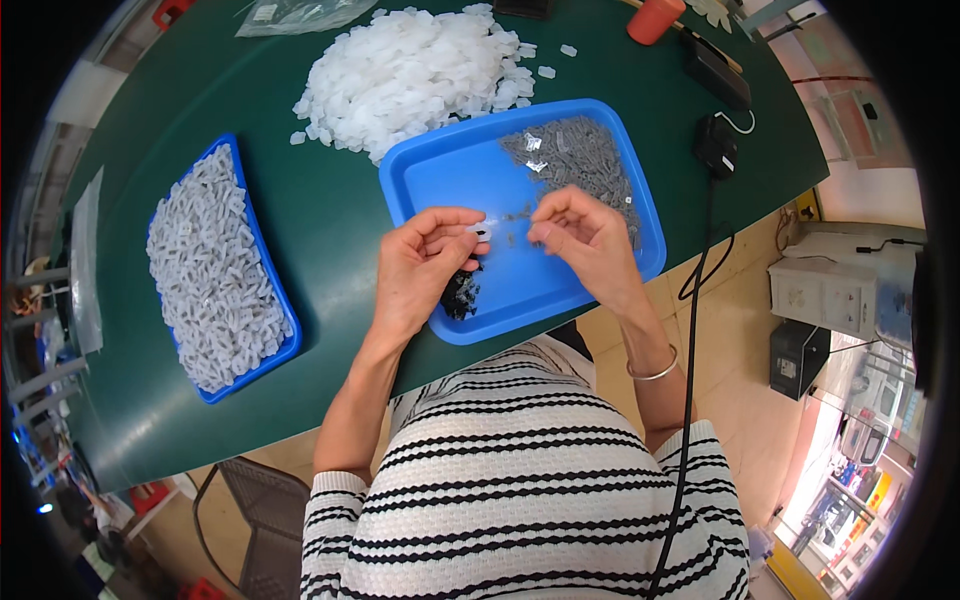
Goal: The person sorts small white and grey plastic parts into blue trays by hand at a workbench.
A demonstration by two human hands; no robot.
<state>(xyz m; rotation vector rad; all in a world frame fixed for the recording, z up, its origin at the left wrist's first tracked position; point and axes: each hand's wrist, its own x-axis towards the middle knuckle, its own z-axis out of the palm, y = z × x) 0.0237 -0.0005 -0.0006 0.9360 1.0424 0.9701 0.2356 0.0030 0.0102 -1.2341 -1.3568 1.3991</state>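
Over the blue tray (410, 185), my left hand (415, 260) pinches a small whitish plastic piece (482, 231) with a dark spot on it between thumb and fingertips. My right hand (590, 240), a bangle on its wrist, is closed in a pinch a short way to the right. Whatever its fingertips hold is too small and blurred to make out. Inside the tray, a heap of small grey parts (585, 155) fills the far right, and small black bits (460, 297) lie by my left hand. A few tiny pieces show between the hands.
Beyond the tray spreads a big pile of white translucent plastic pieces (410, 75). At left stands a second blue tray (285, 345) full of pale grey parts (215, 270). A red-orange cylinder (655, 20) and a black adapter (716, 145) with a cable are at right on the green table (330, 230).
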